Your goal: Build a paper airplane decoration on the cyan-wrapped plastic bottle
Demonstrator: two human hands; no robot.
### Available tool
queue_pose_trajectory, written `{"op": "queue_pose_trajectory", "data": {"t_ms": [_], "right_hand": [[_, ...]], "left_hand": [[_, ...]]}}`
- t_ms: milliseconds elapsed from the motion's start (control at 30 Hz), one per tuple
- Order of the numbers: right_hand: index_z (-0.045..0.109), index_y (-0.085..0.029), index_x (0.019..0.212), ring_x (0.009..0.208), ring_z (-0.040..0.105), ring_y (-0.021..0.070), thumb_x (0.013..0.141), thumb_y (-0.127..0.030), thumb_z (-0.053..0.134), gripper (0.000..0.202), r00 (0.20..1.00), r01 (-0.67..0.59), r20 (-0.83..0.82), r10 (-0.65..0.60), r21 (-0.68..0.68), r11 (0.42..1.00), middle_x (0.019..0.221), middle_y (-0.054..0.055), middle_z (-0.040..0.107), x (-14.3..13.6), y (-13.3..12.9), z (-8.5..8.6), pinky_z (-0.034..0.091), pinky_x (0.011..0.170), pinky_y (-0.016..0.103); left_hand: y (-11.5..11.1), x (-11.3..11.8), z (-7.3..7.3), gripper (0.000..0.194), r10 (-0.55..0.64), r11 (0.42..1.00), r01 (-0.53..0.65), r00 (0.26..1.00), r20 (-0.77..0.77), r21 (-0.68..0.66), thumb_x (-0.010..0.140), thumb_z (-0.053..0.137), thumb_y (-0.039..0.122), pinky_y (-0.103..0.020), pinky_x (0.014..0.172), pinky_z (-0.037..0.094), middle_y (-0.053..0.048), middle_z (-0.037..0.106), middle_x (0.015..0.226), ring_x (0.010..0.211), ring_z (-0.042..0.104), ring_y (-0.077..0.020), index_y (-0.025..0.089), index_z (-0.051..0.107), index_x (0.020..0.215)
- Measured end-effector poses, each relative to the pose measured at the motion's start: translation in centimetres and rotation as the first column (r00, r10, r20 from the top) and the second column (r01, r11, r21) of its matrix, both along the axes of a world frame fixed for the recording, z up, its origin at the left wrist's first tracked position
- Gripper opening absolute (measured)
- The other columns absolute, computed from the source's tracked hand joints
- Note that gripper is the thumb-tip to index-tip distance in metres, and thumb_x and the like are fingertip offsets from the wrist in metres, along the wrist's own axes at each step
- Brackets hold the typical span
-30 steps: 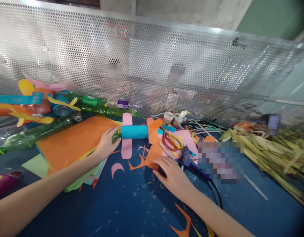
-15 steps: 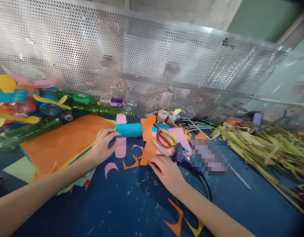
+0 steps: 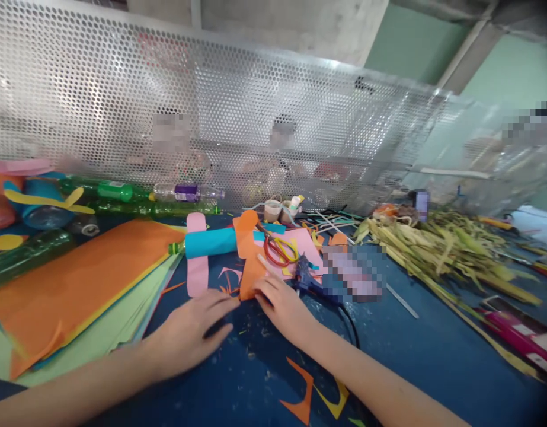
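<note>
A bottle wrapped in blue paper [image 3: 211, 242] lies on the table, its green cap [image 3: 173, 248] pointing left. Across its capped end is a rounded pink paper strip [image 3: 197, 277]. A wider orange paper strip [image 3: 252, 270] crosses the other end. My right hand [image 3: 287, 308] has its bent fingers on the lower right edge of the orange strip. Just below the pink strip, my left hand [image 3: 188, 332] holds nothing, its fingers stretched and thumb apart. Its fingertips are by small orange scraps [image 3: 229, 289] near the orange strip's lower end.
Red-and-yellow-handled scissors [image 3: 280, 251] and a blue glue gun [image 3: 306, 276] lie right of the bottle. Coloured paper sheets [image 3: 90, 273] are stacked at left, near green bottles [image 3: 28, 255]. Dry husks [image 3: 424, 249] cover the right. A perforated metal panel [image 3: 255, 95] stands behind.
My left hand has left the capped end of the blue-wrapped bottle and come down and right, near the orange strip's lower end. My right hand stays at that strip. The view has turned right.
</note>
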State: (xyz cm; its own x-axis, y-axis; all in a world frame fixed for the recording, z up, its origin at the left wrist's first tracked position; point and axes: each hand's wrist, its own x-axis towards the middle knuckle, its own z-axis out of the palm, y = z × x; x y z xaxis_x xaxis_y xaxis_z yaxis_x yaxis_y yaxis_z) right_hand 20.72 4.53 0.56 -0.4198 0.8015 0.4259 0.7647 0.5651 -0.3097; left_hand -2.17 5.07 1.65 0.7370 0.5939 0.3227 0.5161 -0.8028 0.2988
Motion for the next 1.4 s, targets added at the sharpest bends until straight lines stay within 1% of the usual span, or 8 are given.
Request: {"op": "queue_pose_trajectory", "data": {"t_ms": [167, 300, 533, 767, 1033, 1233, 1300, 1400], "right_hand": [[0.06, -0.018, 0.089, 0.085, 0.058, 0.0203, 0.085, -0.023, 0.054, 0.009, 0.985, 0.102, 0.142, -0.1, -0.008, 0.995, 0.084, 0.006, 0.065, 0.3, 0.0, 0.9, 0.045, 0.077, 0.032], [0.064, -0.02, 0.08, 0.084, 0.059, 0.0186, 0.089, -0.024, 0.045, 0.021, 0.941, 0.254, 0.229, -0.248, 0.005, 0.967, 0.081, 0.005, 0.067, 1.3, 1.8, 2.7, 0.041, 0.081, 0.031], [0.059, -0.019, 0.111, 0.108, 0.053, 0.0238, 0.091, -0.027, 0.046, 0.026, 0.846, 0.504, 0.238, -0.477, -0.067, 0.861, 0.108, 0.011, 0.063, 5.9, 11.0, 3.8, 0.038, 0.093, 0.039], [0.054, -0.018, 0.113, 0.096, 0.058, 0.0193, 0.089, -0.03, 0.052, 0.027, 0.807, 0.587, 0.1, -0.581, -0.229, 0.776, 0.115, 0.007, 0.056, 7.6, 17.0, 3.0, 0.05, 0.08, 0.038], [0.059, -0.014, 0.1, 0.09, 0.059, 0.0185, 0.087, -0.022, 0.052, 0.017, 0.839, 0.477, -0.221, -0.497, -0.141, 0.868, 0.101, 0.007, 0.061, 7.4, 15.9, 4.7, 0.048, 0.083, 0.039], [0.046, -0.019, 0.109, 0.089, 0.061, 0.0162, 0.079, -0.013, 0.048, 0.03, 0.852, 0.295, -0.451, -0.267, -0.008, 0.955, 0.101, 0.006, 0.059, 6.0, 11.1, 8.3, 0.05, 0.081, 0.033], [0.041, -0.023, 0.117, 0.089, 0.061, 0.0159, 0.081, -0.02, 0.051, 0.038, 0.809, 0.048, -0.582, -0.087, -0.082, 0.995, 0.105, 0.005, 0.059, 5.5, 8.7, 9.2, 0.051, 0.078, 0.032], [0.049, -0.026, 0.111, 0.091, 0.06, 0.0163, 0.081, -0.027, 0.054, 0.031, 0.686, -0.286, -0.727, 0.001, -0.269, 0.92, 0.106, 0.004, 0.059, 5.0, 5.5, 10.0, 0.052, 0.077, 0.032]], "left_hand": [[-1.0, 2.0, -0.5, 0.06, -0.085, 0.995, 0.08, 0.99, -0.114, -0.053, 0.088, 0.045, 0.036, -0.05, 0.102, 0.035, -0.009, 0.034, 0.144, 0.129, 0.035, -0.0302, 0.026, 0.021, 0.143], [-0.3, 2.9, -0.6, 0.057, -0.118, 0.992, 0.112, 0.988, -0.101, -0.067, 0.092, 0.038, 0.04, -0.049, 0.108, 0.026, -0.008, 0.03, 0.146, 0.133, 0.028, -0.0268, 0.024, 0.019, 0.143], [-0.2, 3.0, -0.4, 0.056, -0.178, 0.977, 0.157, 0.974, -0.14, -0.146, 0.092, 0.036, 0.044, -0.052, 0.11, 0.017, -0.006, 0.027, 0.147, 0.135, 0.024, -0.0265, 0.027, 0.019, 0.143], [-0.2, 2.8, -0.2, 0.062, -0.212, 0.968, 0.189, 0.968, -0.137, -0.163, 0.089, 0.04, 0.049, -0.053, 0.109, 0.017, -0.006, 0.02, 0.149, 0.135, 0.02, -0.029, 0.028, 0.017, 0.143], [-0.1, 2.7, -0.3, 0.06, -0.217, 0.968, 0.198, 0.969, -0.12, -0.156, 0.089, 0.041, 0.049, -0.056, 0.108, 0.019, -0.008, 0.026, 0.147, 0.134, 0.023, -0.0297, 0.028, 0.023, 0.142], [-0.4, 2.5, -0.4, 0.06, -0.153, 0.975, 0.147, 0.988, -0.019, -0.167, 0.089, 0.042, 0.045, -0.051, 0.108, 0.023, -0.009, 0.021, 0.149, 0.135, 0.021, -0.0301, 0.026, 0.023, 0.142], [-0.4, 2.3, -0.4, 0.057, -0.063, 0.979, 0.078, 0.994, 0.085, -0.188, 0.09, 0.041, 0.042, -0.047, 0.108, 0.027, -0.009, 0.023, 0.149, 0.135, 0.021, -0.0287, 0.025, 0.023, 0.141], [-0.1, 2.0, -0.3, 0.049, 0.062, 0.955, 0.031, 0.951, 0.303, -0.294, 0.091, 0.039, 0.04, -0.043, 0.106, 0.032, -0.009, 0.035, 0.142, 0.131, 0.032, -0.0258, 0.024, 0.029, 0.137]]}}
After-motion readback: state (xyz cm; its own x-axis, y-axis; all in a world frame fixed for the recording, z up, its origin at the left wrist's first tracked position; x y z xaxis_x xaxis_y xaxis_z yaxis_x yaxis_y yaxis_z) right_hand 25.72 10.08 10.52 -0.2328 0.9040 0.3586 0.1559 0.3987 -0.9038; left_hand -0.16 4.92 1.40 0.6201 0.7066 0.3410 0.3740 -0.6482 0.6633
